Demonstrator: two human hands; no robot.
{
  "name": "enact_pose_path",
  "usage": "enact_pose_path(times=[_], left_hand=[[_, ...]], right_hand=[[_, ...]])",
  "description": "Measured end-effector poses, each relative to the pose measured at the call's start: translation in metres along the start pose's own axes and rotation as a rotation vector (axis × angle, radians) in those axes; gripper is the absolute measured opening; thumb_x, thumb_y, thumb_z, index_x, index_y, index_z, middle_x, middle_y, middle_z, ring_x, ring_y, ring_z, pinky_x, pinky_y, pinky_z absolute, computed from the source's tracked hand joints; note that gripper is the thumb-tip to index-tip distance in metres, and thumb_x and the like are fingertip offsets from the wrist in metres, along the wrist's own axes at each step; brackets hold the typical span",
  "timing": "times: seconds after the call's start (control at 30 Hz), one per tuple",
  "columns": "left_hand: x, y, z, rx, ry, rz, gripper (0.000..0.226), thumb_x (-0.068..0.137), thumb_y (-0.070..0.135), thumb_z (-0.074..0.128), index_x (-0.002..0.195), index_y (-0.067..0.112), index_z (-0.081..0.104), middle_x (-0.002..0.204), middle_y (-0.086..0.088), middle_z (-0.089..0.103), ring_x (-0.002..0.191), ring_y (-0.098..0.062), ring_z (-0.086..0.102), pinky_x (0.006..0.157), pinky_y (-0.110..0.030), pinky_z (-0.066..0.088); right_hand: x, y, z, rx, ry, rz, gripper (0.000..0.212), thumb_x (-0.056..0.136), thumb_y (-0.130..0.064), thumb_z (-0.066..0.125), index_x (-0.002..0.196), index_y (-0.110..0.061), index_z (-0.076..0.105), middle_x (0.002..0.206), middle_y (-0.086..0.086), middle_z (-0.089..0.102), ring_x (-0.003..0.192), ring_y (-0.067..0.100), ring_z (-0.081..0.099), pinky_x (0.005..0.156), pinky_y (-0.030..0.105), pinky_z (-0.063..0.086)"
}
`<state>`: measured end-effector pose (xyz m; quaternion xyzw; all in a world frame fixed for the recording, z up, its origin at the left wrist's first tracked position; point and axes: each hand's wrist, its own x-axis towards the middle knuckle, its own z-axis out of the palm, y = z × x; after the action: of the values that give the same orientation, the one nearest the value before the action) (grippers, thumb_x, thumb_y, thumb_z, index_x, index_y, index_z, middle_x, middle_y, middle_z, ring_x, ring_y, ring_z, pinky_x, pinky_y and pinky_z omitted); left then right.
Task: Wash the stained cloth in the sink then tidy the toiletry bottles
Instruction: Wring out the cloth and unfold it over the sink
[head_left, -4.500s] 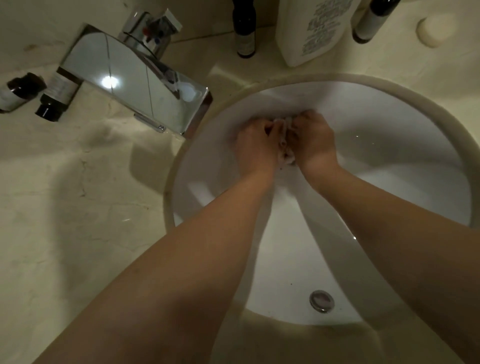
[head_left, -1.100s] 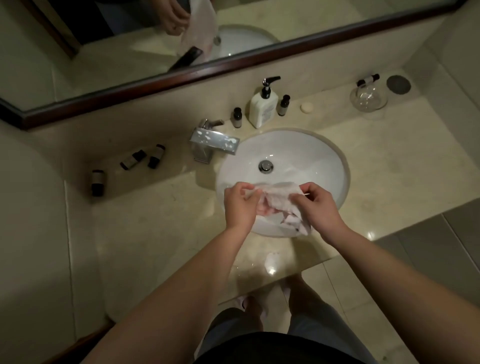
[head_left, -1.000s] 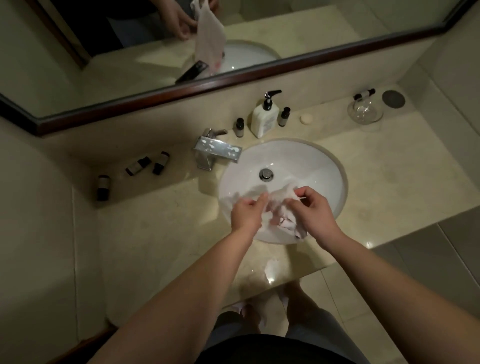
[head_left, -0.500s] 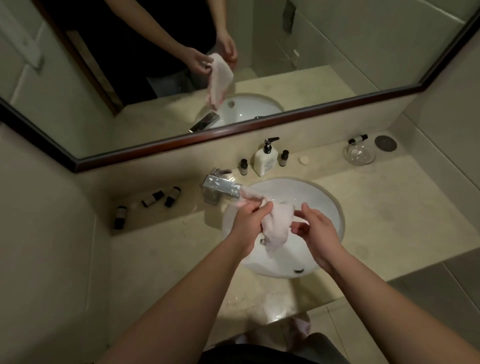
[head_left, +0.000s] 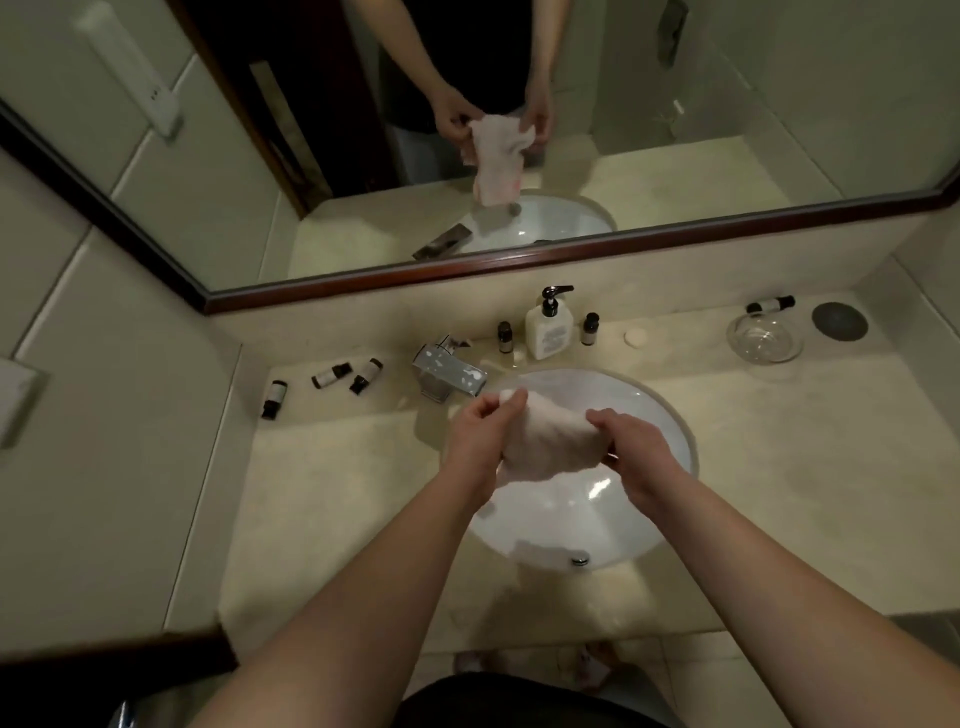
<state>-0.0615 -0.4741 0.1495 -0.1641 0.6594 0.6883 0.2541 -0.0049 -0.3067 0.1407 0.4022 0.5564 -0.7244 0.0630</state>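
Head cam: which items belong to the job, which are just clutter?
Job: cloth held by left hand and right hand; sink; faucet; small bottles; pump bottle.
Clutter: glass dish; soap bar.

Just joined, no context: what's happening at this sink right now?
A person stands at a bathroom counter, holding a pale cloth spread between the left hand and the right hand above the sink. The mirror shows a reddish mark near the cloth's lower edge, so it may not be clean. No water is visibly running from the tap. Three small dark bottles lie tipped over left of the tap, untouched; a pump bottle stands upright behind the basin.
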Motion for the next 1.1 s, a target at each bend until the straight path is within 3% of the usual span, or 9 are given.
enact_pose_path(times=[0.1,0.17,0.27,0.33,0.47,0.57,0.7,0.93,1.1], left_hand=[[-0.008,-0.01,0.015,-0.125,0.118,0.001,0.016,0.077,0.021,0.078,0.072,0.016,0.064,0.082,-0.006,0.067,0.08,-0.025,0.063,0.063,-0.033,0.053],[-0.013,-0.016,0.026,-0.22,0.145,-0.033,0.016,0.077,0.009,0.076,0.081,0.01,0.061,0.085,-0.01,0.065,0.081,-0.026,0.063,0.058,-0.029,0.053],[-0.017,-0.023,0.039,-0.326,0.14,-0.123,0.028,0.074,-0.003,0.074,0.094,0.006,0.057,0.092,-0.014,0.063,0.084,-0.027,0.062,0.066,-0.035,0.054],[-0.017,-0.03,0.044,-0.328,0.114,-0.188,0.038,0.073,-0.008,0.072,0.1,0.01,0.052,0.094,-0.011,0.059,0.085,-0.025,0.06,0.069,-0.037,0.052],[-0.011,-0.044,0.047,0.053,0.059,-0.159,0.056,0.07,-0.003,0.078,0.119,0.016,0.058,0.108,-0.002,0.054,0.1,-0.02,0.058,0.077,-0.031,0.051],[-0.01,-0.054,0.051,0.344,-0.041,-0.037,0.033,0.073,0.002,0.077,0.104,0.013,0.074,0.097,-0.004,0.068,0.078,-0.009,0.063,0.061,-0.015,0.049],[0.0,-0.075,0.058,0.326,-0.028,0.036,0.015,0.075,0.004,0.077,0.088,0.012,0.077,0.083,-0.002,0.073,0.072,-0.008,0.065,0.059,-0.011,0.049],[0.013,-0.159,0.074,0.357,-0.15,-0.123,0.013,0.077,0.003,0.075,0.089,0.01,0.074,0.085,0.001,0.071,0.066,-0.009,0.062,0.055,-0.017,0.05],[0.017,-0.222,0.086,0.704,-0.452,-0.11,0.017,0.083,0.011,0.07,0.099,0.014,0.075,0.099,-0.001,0.073,0.087,-0.013,0.067,0.084,-0.025,0.051]], right_hand=[[0.001,-0.004,-0.015,-0.12,0.028,-0.09,0.026,0.079,-0.027,0.07,0.089,-0.004,0.065,0.097,0.011,0.064,0.093,0.027,0.06,0.088,0.043,0.051],[-0.001,-0.007,-0.023,-0.179,0.04,-0.135,0.025,0.079,-0.026,0.07,0.087,-0.004,0.064,0.09,0.011,0.063,0.086,0.024,0.059,0.077,0.038,0.051],[-0.002,-0.01,-0.033,-0.265,0.07,-0.211,0.016,0.079,-0.019,0.067,0.078,-0.009,0.056,0.074,0.005,0.052,0.07,0.017,0.048,0.058,0.028,0.038],[-0.002,-0.012,-0.042,-0.248,0.085,-0.215,0.013,0.079,-0.012,0.065,0.087,-0.013,0.054,0.076,-0.001,0.052,0.07,0.015,0.047,0.057,0.026,0.037],[0.002,-0.008,-0.061,-0.285,0.041,-0.274,0.033,0.081,-0.005,0.06,0.11,-0.02,0.055,0.089,-0.008,0.056,0.082,0.006,0.053,0.071,0.025,0.044],[0.013,0.003,-0.074,-0.387,0.009,-0.333,0.026,0.081,-0.003,0.059,0.103,-0.017,0.063,0.094,0.0,0.061,0.086,0.012,0.055,0.071,0.018,0.043],[0.033,0.019,-0.085,-0.525,0.043,-0.375,0.025,0.082,0.003,0.056,0.096,-0.017,0.062,0.097,0.001,0.064,0.089,0.011,0.057,0.073,0.015,0.041],[0.041,0.077,-0.121,-0.594,0.214,-0.243,0.038,0.074,0.007,0.051,0.096,-0.021,0.064,0.075,-0.001,0.055,0.066,0.016,0.05,0.062,0.024,0.043],[0.025,0.147,-0.148,-0.733,0.37,-0.079,0.03,0.083,0.005,0.044,0.093,-0.016,0.063,0.079,0.001,0.064,0.062,0.012,0.056,0.047,0.004,0.036]])
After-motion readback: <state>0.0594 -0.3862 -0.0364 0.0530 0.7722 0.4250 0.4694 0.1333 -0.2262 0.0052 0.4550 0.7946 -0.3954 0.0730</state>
